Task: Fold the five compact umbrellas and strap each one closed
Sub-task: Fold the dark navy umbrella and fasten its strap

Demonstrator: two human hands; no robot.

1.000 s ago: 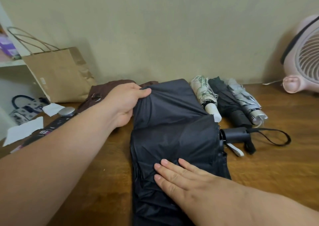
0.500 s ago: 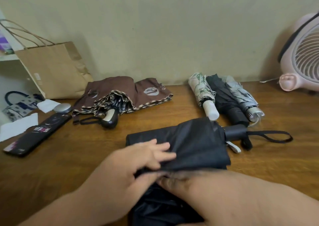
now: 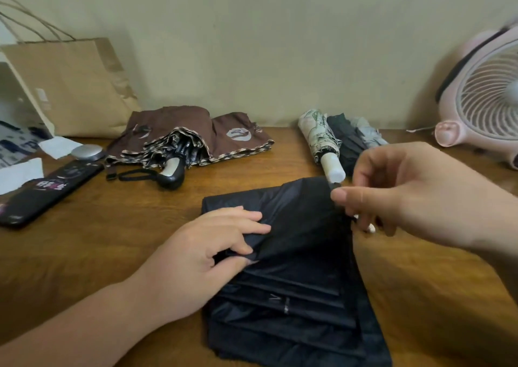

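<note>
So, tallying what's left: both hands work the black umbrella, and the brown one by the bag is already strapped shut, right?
No: the head view shows the brown umbrella loose, canopy spread, not strapped. The left hand and right hand do both grip the black umbrella.

On my left a brown paper bag [image 3: 73,86] is leaning against the wall, a black phone [image 3: 47,190] is lying on the wooden table [image 3: 112,240], and a pink fan [image 3: 487,97] is standing far right.

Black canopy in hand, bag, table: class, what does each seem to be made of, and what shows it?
Canopy: probably thin synthetic cloth, matte black; soft folds, faint sheen. Bag: brown kraft paper; stiff creases, twisted cord handles. Table: wood or veneer, lightly glossy; grain streaks.
</note>
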